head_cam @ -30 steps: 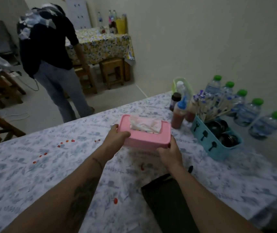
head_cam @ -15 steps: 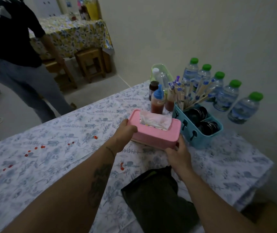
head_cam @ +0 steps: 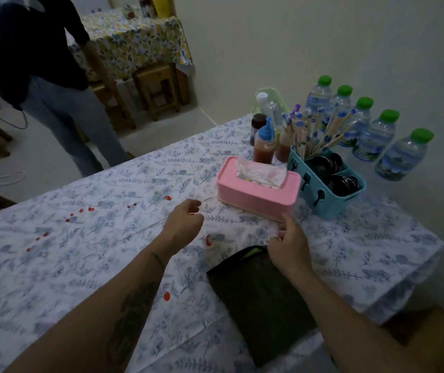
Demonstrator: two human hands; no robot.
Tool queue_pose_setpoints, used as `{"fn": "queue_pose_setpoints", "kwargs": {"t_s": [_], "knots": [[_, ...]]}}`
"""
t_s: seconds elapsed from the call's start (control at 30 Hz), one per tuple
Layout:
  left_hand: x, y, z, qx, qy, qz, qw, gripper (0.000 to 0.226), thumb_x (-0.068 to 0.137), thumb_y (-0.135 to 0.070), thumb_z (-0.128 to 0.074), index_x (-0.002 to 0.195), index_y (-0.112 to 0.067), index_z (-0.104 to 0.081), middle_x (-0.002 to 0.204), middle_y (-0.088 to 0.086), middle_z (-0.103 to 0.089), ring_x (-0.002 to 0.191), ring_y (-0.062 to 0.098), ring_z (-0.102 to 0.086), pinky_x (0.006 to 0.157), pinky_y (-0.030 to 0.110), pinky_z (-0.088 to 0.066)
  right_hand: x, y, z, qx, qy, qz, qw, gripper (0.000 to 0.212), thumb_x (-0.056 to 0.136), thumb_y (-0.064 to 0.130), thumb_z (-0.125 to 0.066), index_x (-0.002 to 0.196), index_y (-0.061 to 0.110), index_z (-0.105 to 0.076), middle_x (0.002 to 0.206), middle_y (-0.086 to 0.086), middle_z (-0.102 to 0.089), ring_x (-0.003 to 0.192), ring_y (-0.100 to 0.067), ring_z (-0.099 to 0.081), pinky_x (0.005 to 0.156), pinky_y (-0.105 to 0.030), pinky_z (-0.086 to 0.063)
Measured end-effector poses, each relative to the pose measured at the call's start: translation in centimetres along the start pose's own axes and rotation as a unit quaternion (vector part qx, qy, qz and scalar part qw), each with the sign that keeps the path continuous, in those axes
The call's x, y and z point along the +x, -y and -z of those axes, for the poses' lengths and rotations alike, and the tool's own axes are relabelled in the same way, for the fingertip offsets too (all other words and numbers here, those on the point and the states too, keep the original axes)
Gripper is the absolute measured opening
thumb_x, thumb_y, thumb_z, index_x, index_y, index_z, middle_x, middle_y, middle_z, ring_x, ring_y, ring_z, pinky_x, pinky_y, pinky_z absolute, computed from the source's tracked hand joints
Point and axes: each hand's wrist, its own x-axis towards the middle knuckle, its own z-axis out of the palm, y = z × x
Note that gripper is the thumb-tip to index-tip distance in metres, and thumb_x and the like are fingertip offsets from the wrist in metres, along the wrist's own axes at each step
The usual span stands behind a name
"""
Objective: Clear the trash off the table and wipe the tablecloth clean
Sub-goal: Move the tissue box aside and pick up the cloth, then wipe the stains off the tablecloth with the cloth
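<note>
A pink tissue box (head_cam: 255,193) with a tissue sticking out of its top stands on the white and blue floral tablecloth (head_cam: 80,254), beside the teal caddy. My left hand (head_cam: 184,224) hovers just left of the box, fingers loosely curled and holding nothing. My right hand (head_cam: 289,243) is just in front of the box's near right corner, fingers apart, over the far edge of a dark folded cloth (head_cam: 258,300). Red sauce drops (head_cam: 80,211) dot the tablecloth left of my hands, with a larger red blot (head_cam: 208,240) between my wrists.
A teal caddy (head_cam: 328,187) holds chopsticks and dark lids. Sauce bottles (head_cam: 264,144) stand behind the box, several water bottles (head_cam: 371,130) along the wall. A person (head_cam: 48,76) stands past the table's far edge near wooden stools (head_cam: 158,87) and a yellow-clothed table.
Both hands held the pink tissue box and moved it right, toward the caddy. It now rests on the cloth and both hands have let go and drawn back.
</note>
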Motion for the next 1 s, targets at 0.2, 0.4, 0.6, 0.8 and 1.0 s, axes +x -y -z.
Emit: {"fn": "queue_pose_setpoints", "kwargs": {"t_s": [0.2, 0.4, 0.6, 0.8, 1.0], "knots": [[-6.2, 8.1, 4.2, -0.054, -0.177, -0.004, 0.983, 0.042, 0.094, -0.007, -0.048, 0.134, -0.016, -0.057, 0.130, 0.005, -0.063, 0.099, 0.020, -0.062, 0.076, 0.030, -0.054, -5.9, 0.0, -3.6, -0.328, 0.119, 0.102, 0.932, 0.061, 0.083, 0.036, -0.048, 0.143, 0.031, -0.034, 0.153, -0.006, -0.026, 0.140, -0.029, -0.022, 0.114, -0.054, -0.022], [-13.0, 17.2, 8.0, 0.080, -0.216, 0.049, 0.972, 0.050, 0.095, -0.019, -0.052, 0.144, -0.015, -0.049, 0.150, 0.009, -0.048, 0.136, 0.029, -0.044, 0.112, 0.046, -0.038, -9.7, -2.0, -6.0, -0.441, 0.182, 0.029, 0.878, 0.093, 0.080, 0.070, -0.044, 0.152, 0.041, 0.007, 0.161, -0.011, 0.023, 0.145, -0.042, 0.022, 0.107, -0.074, 0.002], [-18.1, 26.0, 11.4, 0.239, -0.232, 0.186, 0.924, 0.061, 0.097, -0.038, -0.038, 0.155, -0.022, -0.028, 0.165, 0.011, -0.016, 0.151, 0.032, -0.012, 0.121, 0.057, -0.009, -10.9, -4.6, -6.2, -0.471, 0.068, 0.096, 0.874, 0.071, 0.089, 0.052, -0.041, 0.152, 0.037, -0.013, 0.163, -0.007, -0.006, 0.144, -0.037, -0.008, 0.111, -0.061, -0.018], [-19.9, 30.2, 13.5, 0.266, -0.229, 0.202, 0.914, 0.067, 0.096, -0.049, -0.032, 0.158, -0.026, -0.020, 0.167, 0.011, -0.006, 0.153, 0.032, -0.003, 0.118, 0.062, 0.003, -10.7, -4.1, -6.7, -0.456, 0.020, 0.111, 0.883, 0.059, 0.089, 0.033, -0.050, 0.147, 0.026, -0.036, 0.154, -0.011, -0.024, 0.128, -0.043, -0.026, 0.107, -0.058, -0.029], [-21.2, 32.7, 15.4, 0.225, -0.309, 0.220, 0.897, 0.064, 0.096, -0.047, -0.032, 0.155, -0.023, -0.027, 0.165, 0.014, -0.017, 0.151, 0.034, -0.014, 0.118, 0.064, -0.004, -14.6, -2.8, -10.1, -0.391, 0.046, 0.172, 0.903, 0.060, 0.082, 0.035, -0.045, 0.138, 0.017, -0.051, 0.146, -0.015, -0.035, 0.118, -0.041, -0.033, 0.096, -0.053, -0.040]]}}
